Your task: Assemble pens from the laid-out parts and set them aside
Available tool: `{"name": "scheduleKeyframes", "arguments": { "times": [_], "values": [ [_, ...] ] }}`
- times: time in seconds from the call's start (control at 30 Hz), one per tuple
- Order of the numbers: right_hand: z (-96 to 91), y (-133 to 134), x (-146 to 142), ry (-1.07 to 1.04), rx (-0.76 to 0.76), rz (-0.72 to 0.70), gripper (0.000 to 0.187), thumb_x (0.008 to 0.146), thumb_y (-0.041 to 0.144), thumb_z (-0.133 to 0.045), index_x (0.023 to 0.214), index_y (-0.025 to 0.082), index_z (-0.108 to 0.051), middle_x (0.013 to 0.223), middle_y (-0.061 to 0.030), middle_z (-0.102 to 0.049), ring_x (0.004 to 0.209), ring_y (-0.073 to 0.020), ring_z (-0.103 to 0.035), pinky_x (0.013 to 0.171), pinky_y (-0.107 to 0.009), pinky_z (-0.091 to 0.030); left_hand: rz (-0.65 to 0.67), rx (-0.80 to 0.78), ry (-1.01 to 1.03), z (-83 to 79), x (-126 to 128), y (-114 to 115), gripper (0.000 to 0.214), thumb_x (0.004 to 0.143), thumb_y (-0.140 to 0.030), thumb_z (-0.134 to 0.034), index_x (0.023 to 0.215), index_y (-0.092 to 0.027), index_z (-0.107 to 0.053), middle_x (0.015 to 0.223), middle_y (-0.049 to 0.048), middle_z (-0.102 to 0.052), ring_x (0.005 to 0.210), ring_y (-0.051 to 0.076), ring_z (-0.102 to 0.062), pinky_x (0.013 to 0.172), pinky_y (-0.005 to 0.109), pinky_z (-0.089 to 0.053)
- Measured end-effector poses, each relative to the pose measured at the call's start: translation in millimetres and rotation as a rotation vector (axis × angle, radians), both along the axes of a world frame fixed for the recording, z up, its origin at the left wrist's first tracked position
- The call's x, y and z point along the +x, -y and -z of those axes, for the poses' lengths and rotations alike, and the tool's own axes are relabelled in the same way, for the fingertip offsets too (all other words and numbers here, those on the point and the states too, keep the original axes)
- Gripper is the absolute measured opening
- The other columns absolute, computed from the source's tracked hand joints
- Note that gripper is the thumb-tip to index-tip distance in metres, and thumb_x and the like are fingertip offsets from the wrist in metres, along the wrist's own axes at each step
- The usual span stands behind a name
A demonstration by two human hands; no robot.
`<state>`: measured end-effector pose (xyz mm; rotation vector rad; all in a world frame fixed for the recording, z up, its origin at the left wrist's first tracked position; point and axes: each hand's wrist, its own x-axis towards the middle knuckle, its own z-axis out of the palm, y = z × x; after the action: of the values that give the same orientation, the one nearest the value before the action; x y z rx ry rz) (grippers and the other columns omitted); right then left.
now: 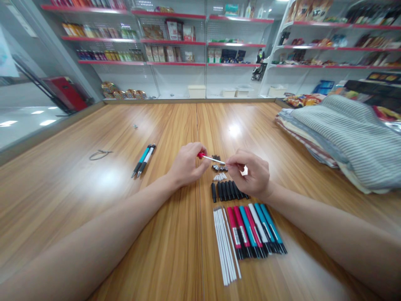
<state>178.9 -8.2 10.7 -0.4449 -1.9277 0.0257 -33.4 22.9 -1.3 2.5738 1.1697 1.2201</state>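
My left hand (187, 165) is closed around a red pen barrel (200, 155), with only its end showing. Between the fingertips of my right hand (252, 172) is a white pen refill (213, 159), its far end at the opening of the barrel; I cannot tell how deep it sits. Below my hands lie black pen grips (222, 191), a row of white refills (223, 246) and several red, blue and white pen barrels (250, 228). Small white pieces (219, 177), metal tips (216, 168) and tiny black parts (216, 158) lie between my hands, partly hidden by the right one.
Two whole pens (143, 161) lie to the left, near a thin grey loop (99, 154) and a small object (135, 126). Folded striped cloths (351, 133) are stacked at the right. Stocked shelves (175, 41) stand beyond the wooden table (163, 251).
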Motion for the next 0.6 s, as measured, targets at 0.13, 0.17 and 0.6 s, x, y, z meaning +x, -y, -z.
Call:
{"name": "scheduleKeyframes", "arguments": {
  "times": [0.13, 0.17, 0.6],
  "values": [
    [3.5, -1.3, -1.1, -0.001, -0.047, 0.068, 0.016, 0.084, 0.009, -0.058, 0.097, 0.018, -0.057, 0.074, 0.0005, -0.059, 0.061, -0.0071, -0.05, 0.061, -0.021, -0.045, 0.119, -0.004, -0.12, -1.6, 3.7, 4.7, 0.026, 0.094, -0.036, -0.047, 0.111, -0.017, -0.053, 0.097, 0.0071, -0.06, 0.091, 0.019, -0.055, 0.082, 0.033, -0.042],
    [4.2, -2.0, -1.0, 0.003, -0.068, 0.088, 0.014, 0.085, 0.011, -0.058, 0.097, 0.018, -0.058, 0.075, 0.0003, -0.06, 0.061, -0.007, -0.051, 0.061, -0.021, -0.045, 0.154, 0.006, -0.144, -1.1, 4.0, 5.0, 0.025, 0.096, -0.035, -0.045, 0.111, -0.017, -0.053, 0.097, 0.0072, -0.06, 0.091, 0.018, -0.055, 0.082, 0.032, -0.042],
    [6.5, -5.1, 1.0, 0.072, -0.141, 0.193, 0.009, 0.089, 0.02, -0.057, 0.097, 0.018, -0.061, 0.068, 0.0024, -0.063, 0.057, -0.0064, -0.053, 0.06, -0.019, -0.045, 0.156, 0.188, -0.247, 5.9, 3.8, -0.6, 0.02, 0.097, -0.031, -0.043, 0.097, -0.019, -0.059, 0.082, 0.0042, -0.061, 0.076, 0.013, -0.054, 0.069, 0.025, -0.041]
  ]
}}
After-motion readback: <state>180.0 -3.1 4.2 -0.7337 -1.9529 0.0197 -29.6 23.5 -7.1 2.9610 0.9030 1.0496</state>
